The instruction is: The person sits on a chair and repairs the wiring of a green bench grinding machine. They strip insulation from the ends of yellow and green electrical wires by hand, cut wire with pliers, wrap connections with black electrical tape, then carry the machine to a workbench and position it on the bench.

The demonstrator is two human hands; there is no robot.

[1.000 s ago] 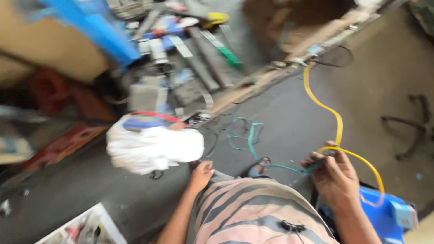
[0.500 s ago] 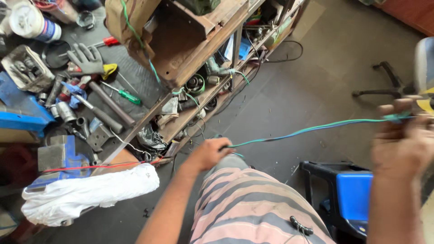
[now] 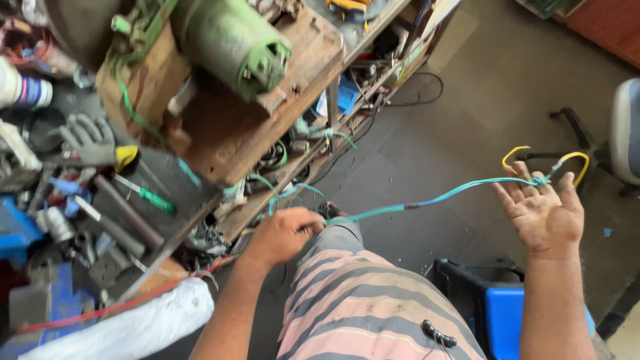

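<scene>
One green-blue wire (image 3: 427,200), stretched between two hands: pinched in the closed left hand (image 3: 283,233), draped over the spread right hand (image 3: 543,213); one yellow wire (image 3: 573,160) attached. One cluttered wooden desk (image 3: 233,140); grey concrete floor (image 3: 433,133)

A cluttered workshop: a green motor (image 3: 230,40) on a worn wooden bench (image 3: 233,133), tools strewn about.

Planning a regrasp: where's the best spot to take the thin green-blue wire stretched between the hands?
Grip the thin green-blue wire at its bare mid-span, from above. It runs taut and clear of the floor between the left hand and the right hand; its ends look occupied.
</scene>
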